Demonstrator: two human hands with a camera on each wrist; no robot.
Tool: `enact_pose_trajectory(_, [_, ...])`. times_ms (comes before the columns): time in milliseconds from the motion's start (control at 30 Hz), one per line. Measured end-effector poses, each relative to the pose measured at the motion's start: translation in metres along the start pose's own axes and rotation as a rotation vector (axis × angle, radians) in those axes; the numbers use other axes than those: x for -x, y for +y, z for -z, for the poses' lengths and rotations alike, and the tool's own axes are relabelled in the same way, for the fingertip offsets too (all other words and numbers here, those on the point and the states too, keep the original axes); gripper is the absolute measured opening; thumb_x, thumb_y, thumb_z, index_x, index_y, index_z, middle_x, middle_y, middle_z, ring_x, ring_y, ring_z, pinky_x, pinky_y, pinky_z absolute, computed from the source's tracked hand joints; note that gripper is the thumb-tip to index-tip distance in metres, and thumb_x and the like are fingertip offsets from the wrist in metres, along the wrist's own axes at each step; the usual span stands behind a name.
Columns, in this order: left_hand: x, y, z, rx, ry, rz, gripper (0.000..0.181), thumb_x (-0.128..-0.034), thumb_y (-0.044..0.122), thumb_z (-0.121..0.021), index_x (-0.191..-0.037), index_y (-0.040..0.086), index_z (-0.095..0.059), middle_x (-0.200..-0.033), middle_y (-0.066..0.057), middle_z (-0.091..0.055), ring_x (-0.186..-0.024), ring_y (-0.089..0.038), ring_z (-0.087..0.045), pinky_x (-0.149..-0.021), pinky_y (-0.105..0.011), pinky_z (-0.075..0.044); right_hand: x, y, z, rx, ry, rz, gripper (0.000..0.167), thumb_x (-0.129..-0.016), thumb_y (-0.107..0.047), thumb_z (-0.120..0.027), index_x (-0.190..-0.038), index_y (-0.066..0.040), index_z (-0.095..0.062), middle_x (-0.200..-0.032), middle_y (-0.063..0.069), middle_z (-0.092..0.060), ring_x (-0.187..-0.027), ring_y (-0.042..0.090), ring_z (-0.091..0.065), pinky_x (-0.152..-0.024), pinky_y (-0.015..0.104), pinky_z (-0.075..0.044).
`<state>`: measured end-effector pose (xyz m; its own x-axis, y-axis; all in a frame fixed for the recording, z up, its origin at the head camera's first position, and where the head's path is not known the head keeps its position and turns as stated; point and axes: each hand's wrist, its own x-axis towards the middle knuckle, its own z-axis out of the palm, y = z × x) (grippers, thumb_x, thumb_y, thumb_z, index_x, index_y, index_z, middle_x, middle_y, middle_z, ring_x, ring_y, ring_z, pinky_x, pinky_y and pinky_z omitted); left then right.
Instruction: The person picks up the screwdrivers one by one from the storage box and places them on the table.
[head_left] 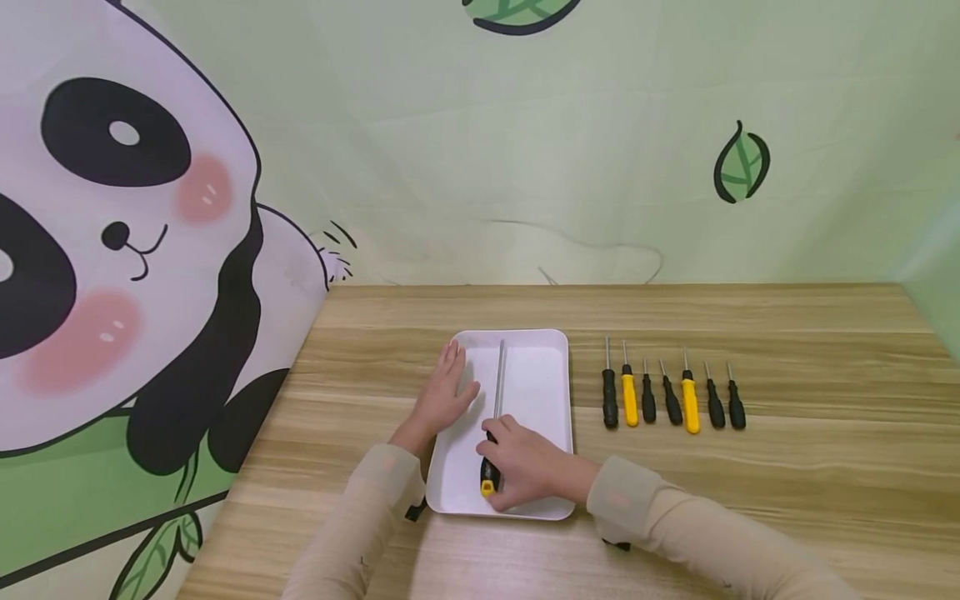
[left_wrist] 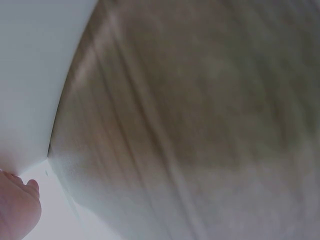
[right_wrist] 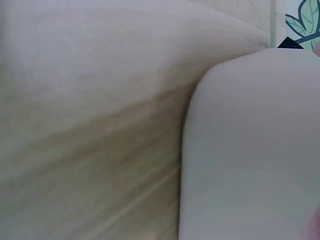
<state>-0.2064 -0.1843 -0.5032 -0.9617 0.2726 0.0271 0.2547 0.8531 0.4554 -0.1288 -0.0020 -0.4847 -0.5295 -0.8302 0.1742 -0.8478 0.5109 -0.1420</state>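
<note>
A long screwdriver (head_left: 490, 472) with a black and yellow handle lies lengthwise in a white tray (head_left: 542, 371), its metal shaft pointing to the far side. My right hand (head_left: 531, 465) grips the handle from above, thumb and fingers on either side of it, covering part of it. At the tray's left rim is my left hand (head_left: 442, 400), its fingers straight and the thumb reaching over the inside. In the left wrist view only a bit of the left hand (left_wrist: 17, 207) shows beside the tray's outer wall (left_wrist: 35, 80). The right wrist view mostly holds the tray's side (right_wrist: 250, 145).
Right of the tray, several smaller screwdrivers lie in a row on the wooden table (head_left: 817, 467): black ones such as the leftmost screwdriver (head_left: 610, 400), plus two yellow ones, including a yellow screwdriver (head_left: 690, 404). A wall (head_left: 600, 167) with a printed panda stands behind.
</note>
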Motion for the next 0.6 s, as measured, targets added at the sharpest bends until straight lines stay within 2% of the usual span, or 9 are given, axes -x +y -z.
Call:
enact_pose_trajectory(433, [-0.001,0.0,0.0,-0.004,-0.01,0.012,0.065,-0.0898,0.033,-0.044,-0.139,-0.001,-0.019,-0.149,-0.012,-0.006,-0.138,-0.026,-0.004,-0.11,-0.042,-0.016,0.005,0.006,0.012,-0.013,0.043,0.02,0.053,-0.064,-0.047,-0.062,-0.099,-0.008,-0.059,-0.112,0.013,-0.05,-0.096,0.021,-0.046,-0.075,0.026,-0.048])
enact_pose_trajectory(600, [-0.001,0.0,-0.001,-0.008,-0.011,0.008,0.065,-0.0897,0.033,-0.043,-0.139,-0.001,-0.019,-0.149,-0.012,-0.006,-0.138,-0.027,-0.004,-0.11,-0.042,-0.016,0.007,0.007,0.016,-0.019,0.016,0.007,0.054,-0.064,-0.048,-0.062,-0.101,-0.008,-0.059,-0.114,0.013,-0.05,-0.098,0.021,-0.046,-0.078,0.026,-0.048])
